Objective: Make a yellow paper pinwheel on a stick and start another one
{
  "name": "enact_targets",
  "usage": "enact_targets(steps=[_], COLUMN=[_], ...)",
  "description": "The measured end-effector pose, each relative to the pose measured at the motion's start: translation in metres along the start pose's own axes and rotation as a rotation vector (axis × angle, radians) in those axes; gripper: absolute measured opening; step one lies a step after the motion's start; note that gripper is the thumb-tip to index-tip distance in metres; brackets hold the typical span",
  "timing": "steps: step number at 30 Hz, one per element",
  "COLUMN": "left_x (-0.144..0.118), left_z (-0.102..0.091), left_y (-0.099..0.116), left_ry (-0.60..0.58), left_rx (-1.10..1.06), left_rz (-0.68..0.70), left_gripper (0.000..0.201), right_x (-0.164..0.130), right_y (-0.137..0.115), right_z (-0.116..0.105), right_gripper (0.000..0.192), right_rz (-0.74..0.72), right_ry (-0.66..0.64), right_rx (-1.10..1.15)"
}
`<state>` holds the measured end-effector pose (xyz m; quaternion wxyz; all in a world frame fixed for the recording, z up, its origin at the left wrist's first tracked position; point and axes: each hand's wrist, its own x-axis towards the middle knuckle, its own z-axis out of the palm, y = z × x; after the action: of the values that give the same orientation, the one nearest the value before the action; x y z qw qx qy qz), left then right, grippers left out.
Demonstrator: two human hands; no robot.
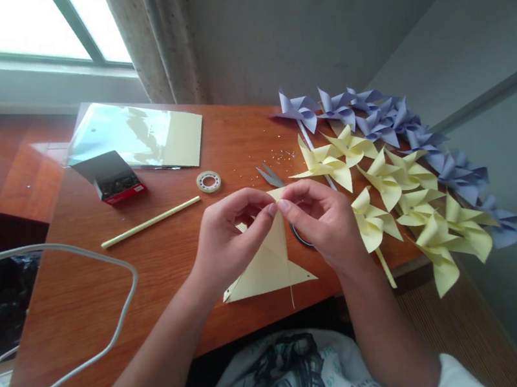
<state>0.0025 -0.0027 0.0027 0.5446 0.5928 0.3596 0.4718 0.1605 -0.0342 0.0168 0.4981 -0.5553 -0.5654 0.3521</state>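
A pale yellow piece of paper with cut points and small dark holes at its lower left corner stands near the table's front edge. My left hand pinches its upper part between thumb and fingers. My right hand is closed in a pinch at the same spot, the two thumb tips almost touching. What lies between the fingertips is mostly hidden. A thin pale strand hangs below the paper's edge. Behind my right hand lie scissors, blades showing and handles partly covered.
Yellow pinwheels and purple pinwheels cover the table's right side. To the left are a tape roll, a yellow paper stick, an open small box and packaged paper sheets. A white cable loops at the left.
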Motion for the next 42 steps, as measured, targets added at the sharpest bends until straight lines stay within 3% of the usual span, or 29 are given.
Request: enact_targets(steps=[17, 26, 29, 31, 33, 35, 39, 42], left_x=[0.001, 0.000, 0.000, 0.000, 0.000, -0.001, 0.000, 0.000], left_z=[-0.001, -0.001, -0.002, -0.003, -0.003, -0.003, -0.003, -0.003], left_y=[-0.001, -0.003, -0.004, -0.004, -0.004, -0.004, -0.005, -0.006], left_ry=[-0.001, 0.012, 0.018, 0.028, 0.033, 0.032, 0.030, 0.032], left_rx=[0.069, 0.056, 0.044, 0.030, 0.020, 0.020, 0.017, 0.006], left_rz=[0.016, -0.003, -0.011, -0.017, -0.025, -0.033, -0.034, -0.034], left_gripper=[0.007, 0.007, 0.007, 0.007, 0.007, 0.007, 0.007, 0.007], right_x=[0.000, -0.004, -0.005, -0.008, -0.012, -0.018, -0.023, -0.020], right_y=[-0.002, 0.006, 0.010, 0.017, 0.027, 0.039, 0.053, 0.054], right_z=[-0.001, -0.017, -0.028, -0.037, -0.044, -0.048, -0.045, -0.037], right_gripper=[0.005, 0.009, 0.012, 0.012, 0.012, 0.016, 0.030, 0.030], right_rz=[0.002, 0.062, 0.046, 0.017, 0.002, 0.025, 0.080, 0.101], right_ry=[-0.012, 0.051, 0.066, 0.090, 0.053, -0.028, -0.078, -0.071], right_rx=[-0.034, -0.012, -0.157, -0.386, -0.704, -0.885, -1.048, -1.113])
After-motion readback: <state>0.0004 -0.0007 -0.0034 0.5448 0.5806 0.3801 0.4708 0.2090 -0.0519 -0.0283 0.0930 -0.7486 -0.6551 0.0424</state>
